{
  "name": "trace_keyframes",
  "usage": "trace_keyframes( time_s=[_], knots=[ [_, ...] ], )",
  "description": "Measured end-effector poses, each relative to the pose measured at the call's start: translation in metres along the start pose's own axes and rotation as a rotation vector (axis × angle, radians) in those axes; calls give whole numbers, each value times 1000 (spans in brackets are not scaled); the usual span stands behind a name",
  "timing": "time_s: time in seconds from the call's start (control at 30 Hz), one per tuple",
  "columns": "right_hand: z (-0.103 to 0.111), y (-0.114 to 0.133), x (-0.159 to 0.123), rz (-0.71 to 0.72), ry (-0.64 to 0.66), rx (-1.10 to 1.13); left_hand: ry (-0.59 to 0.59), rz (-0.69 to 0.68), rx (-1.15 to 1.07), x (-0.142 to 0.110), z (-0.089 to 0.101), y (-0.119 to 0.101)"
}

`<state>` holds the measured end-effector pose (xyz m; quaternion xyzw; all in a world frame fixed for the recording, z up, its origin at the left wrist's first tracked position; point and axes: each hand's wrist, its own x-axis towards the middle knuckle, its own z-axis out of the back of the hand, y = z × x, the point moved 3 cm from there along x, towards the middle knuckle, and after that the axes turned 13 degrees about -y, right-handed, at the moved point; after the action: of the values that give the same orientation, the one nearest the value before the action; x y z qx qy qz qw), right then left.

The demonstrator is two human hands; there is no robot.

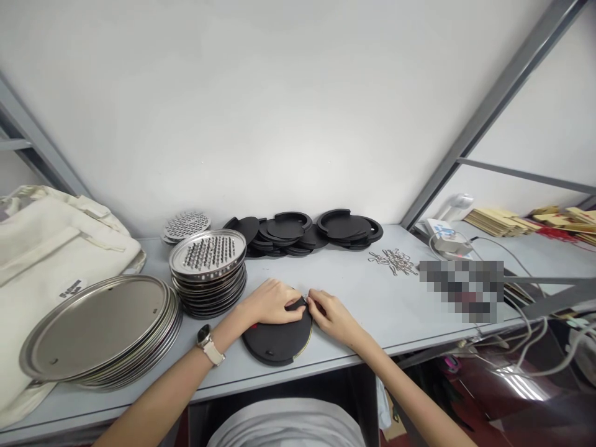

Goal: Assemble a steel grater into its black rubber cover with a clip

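Note:
A round black disc with a thin yellowish line on its right edge lies flat near the table's front edge. My left hand rests over its far part, thumb and fingers closed on the rim. At the disc's far right edge, the fingertips of my right hand are pinched together on a small shiny metal piece. The fingers mostly cover that piece, so its exact kind is hidden. A loose pile of small metal hooks or clips lies farther to the right.
Left of my hands stand a stack of round perforated grater plates and a stack of round metal trays. A cream bag lies behind the trays. Black round holders line the wall. A power strip with cables sits right.

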<state>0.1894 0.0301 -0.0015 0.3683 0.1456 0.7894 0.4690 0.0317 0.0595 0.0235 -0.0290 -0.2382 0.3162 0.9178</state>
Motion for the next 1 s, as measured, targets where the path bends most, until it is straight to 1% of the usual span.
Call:
trace_keyframes(
  time_s=[0.17, 0.4, 0.77, 1.0],
  knots=[
    [-1, 0, 1, 15, 9, 5, -3, -8, 5, 0, 1, -1],
    [-4, -1, 2, 16, -12, -7, 8, -30, -18, 0, -1, -1],
    [-6, -5, 2, 28, 10, -27, 33, -70, -35, 3, 0, 0],
    [-5, -2, 2, 48, 30, -45, 13, -68, -21, 2, 0, 0]
  ],
)
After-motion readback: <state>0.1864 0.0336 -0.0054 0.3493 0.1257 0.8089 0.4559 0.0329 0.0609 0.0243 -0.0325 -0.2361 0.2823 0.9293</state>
